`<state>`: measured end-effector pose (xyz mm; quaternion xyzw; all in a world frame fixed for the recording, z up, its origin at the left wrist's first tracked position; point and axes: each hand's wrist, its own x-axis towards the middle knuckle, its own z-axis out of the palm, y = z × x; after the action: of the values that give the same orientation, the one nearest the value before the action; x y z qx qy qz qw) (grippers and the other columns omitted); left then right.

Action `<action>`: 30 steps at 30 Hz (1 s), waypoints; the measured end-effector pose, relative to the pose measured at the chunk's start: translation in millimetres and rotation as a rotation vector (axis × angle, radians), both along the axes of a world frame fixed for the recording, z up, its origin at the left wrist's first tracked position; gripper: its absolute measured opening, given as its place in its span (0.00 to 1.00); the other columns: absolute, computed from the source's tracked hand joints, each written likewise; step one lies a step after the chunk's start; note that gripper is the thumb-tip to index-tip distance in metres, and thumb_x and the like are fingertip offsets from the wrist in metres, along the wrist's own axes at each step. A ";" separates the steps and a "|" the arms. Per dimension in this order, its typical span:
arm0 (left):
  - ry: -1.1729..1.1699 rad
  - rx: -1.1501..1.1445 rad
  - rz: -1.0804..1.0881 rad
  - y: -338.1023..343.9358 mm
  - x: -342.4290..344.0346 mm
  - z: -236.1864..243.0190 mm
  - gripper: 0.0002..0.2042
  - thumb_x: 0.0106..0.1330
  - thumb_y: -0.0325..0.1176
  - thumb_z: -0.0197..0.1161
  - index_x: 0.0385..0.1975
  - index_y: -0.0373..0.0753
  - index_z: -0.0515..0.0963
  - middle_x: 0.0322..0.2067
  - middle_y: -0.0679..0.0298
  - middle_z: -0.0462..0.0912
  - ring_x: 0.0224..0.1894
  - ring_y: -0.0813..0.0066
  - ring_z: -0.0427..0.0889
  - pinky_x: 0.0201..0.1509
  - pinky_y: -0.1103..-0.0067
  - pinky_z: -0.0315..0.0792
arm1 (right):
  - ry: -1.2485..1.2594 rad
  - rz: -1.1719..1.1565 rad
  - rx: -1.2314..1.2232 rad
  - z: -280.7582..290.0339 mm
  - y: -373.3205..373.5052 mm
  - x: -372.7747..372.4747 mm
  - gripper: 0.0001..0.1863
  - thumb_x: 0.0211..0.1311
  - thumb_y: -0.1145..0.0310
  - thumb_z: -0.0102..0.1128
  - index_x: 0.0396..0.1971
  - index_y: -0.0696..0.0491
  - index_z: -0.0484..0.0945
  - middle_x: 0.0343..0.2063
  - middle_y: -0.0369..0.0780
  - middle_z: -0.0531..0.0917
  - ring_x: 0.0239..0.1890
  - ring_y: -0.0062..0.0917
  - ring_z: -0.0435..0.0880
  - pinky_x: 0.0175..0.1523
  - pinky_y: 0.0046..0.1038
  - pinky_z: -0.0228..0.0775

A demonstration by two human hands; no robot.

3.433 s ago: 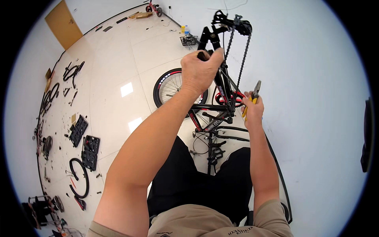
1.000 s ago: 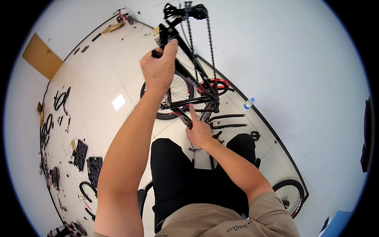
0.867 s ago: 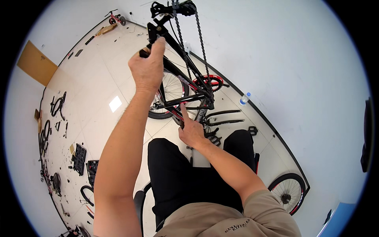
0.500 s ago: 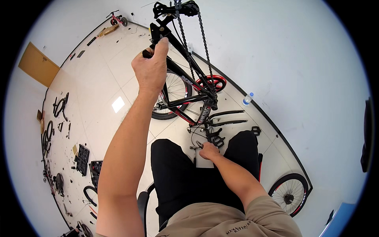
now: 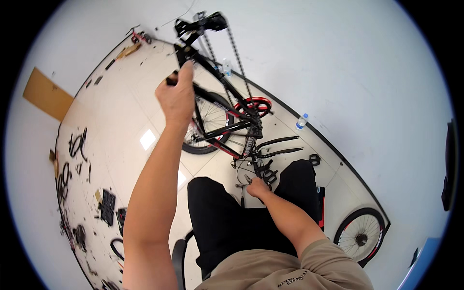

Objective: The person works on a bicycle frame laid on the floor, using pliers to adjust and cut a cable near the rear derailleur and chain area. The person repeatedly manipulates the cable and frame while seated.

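A black and red bicycle frame (image 5: 224,129) stands tilted before me, its rear end raised. My left hand (image 5: 175,99) is closed round a black tube near that rear end, thumb up. Above it sits the blurred rear derailleur (image 5: 200,25), and the chain (image 5: 237,55) hangs from there to the red-rimmed chainring (image 5: 256,106). Low between my knees, my right hand (image 5: 259,187) is closed on the handlebar area, among cables and a silver lever; its fingers partly hide what they grip. Two black fork blades (image 5: 280,141) stick out to the right of the frame's front.
A wheel (image 5: 208,123) lies behind the frame; another wheel (image 5: 360,237) leans by the wall at right. A water bottle (image 5: 302,121) stands along the wall. A tool case (image 5: 107,207) and scattered bike parts (image 5: 77,144) lie on the left floor. A pedal (image 5: 314,159) is beside my right knee.
My left hand and the frame's raised rear end have shifted left and slightly down. The right hand has stayed nearly in place. The whole view has turned a little.
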<state>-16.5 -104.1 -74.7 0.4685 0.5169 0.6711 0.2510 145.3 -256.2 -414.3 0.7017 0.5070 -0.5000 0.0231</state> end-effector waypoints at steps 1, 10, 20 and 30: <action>0.024 0.021 0.015 3.9 -5.3 -3.1 0.23 0.61 0.41 0.71 0.11 0.39 0.68 0.15 0.74 0.68 0.21 0.84 0.62 0.25 0.80 0.58 | -0.008 -0.019 0.024 4.7 -1.8 -1.8 0.23 0.58 0.65 0.54 0.53 0.58 0.79 0.57 0.51 0.79 0.61 0.46 0.76 0.65 0.43 0.68; -0.128 -0.044 -0.039 -4.5 2.1 5.5 0.22 0.63 0.42 0.70 0.14 0.44 0.65 0.12 0.74 0.63 0.12 0.84 0.58 0.15 0.81 0.52 | 0.046 -0.077 0.013 4.5 -0.3 -6.1 0.22 0.60 0.68 0.54 0.53 0.58 0.78 0.56 0.52 0.79 0.61 0.47 0.77 0.65 0.42 0.67; -0.095 -0.047 -0.020 -5.2 3.3 6.7 0.21 0.63 0.44 0.70 0.15 0.44 0.67 0.12 0.74 0.64 0.12 0.84 0.59 0.15 0.82 0.54 | 0.137 -0.237 0.104 -17.9 4.0 -12.5 0.19 0.59 0.70 0.52 0.49 0.62 0.78 0.53 0.54 0.80 0.58 0.48 0.79 0.62 0.42 0.70; -0.104 -0.025 -0.085 -2.8 -2.6 0.6 0.19 0.61 0.46 0.71 0.18 0.45 0.70 0.15 0.72 0.68 0.13 0.85 0.62 0.16 0.83 0.54 | 0.494 -0.983 0.225 -22.7 21.8 -20.8 0.14 0.59 0.69 0.58 0.42 0.62 0.79 0.32 0.47 0.85 0.28 0.33 0.82 0.35 0.34 0.76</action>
<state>-19.0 -106.9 -74.1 0.4513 0.4910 0.6767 0.3119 124.6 -234.4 -437.1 0.7156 0.1610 -0.5443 -0.4071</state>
